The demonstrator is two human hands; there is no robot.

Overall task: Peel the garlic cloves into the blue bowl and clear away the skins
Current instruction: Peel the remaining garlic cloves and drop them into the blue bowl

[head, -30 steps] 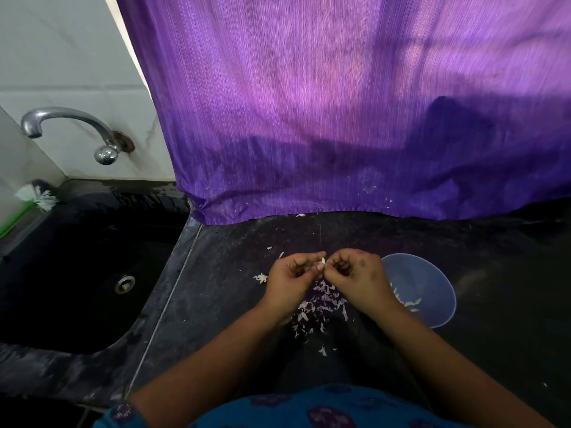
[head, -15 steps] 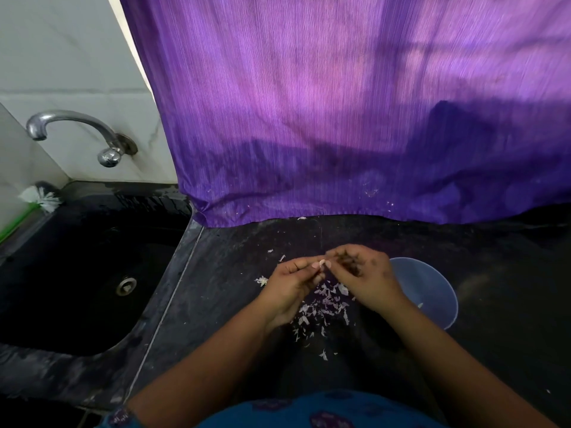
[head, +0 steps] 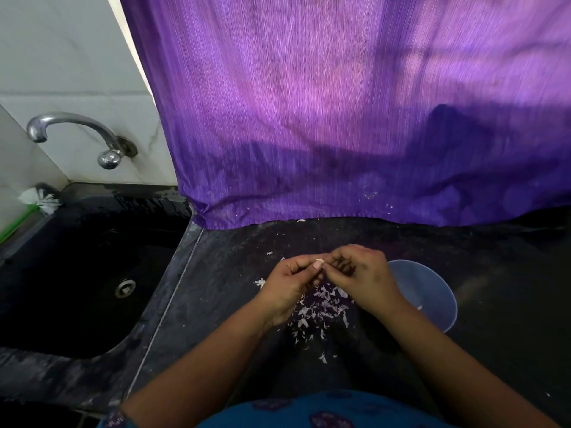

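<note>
Garlic clove: small pale piece, centre of frame, pinched between the two hands above the desk; only its tip shows.
Left hand: centre, just left of the clove; fingers curled, thumb and forefinger clamped on the clove.
Right hand: centre, touching the left hand at the clove; fingers curled together, tips pinching the clove from the right.
Blue bowl: right of centre, on the desk, just beside the right hand and partly hidden by its wrist; one pale bit shows at the inner wall near the wrist.
Skins: loose pale flakes heaped on the desk beneath and below the hands; stray flakes lie left of the left hand and toward the curtain.
Desk: dark, smudged surface, lower half of frame.
Sink: black basin, left of frame, metal drain in its floor.
Tap: chrome, upper left, on the white tiled wall.
Brush: white bristles, green handle, far left edge.
Curtain: purple cloth, upper frame, hem resting on the desk.
</note>
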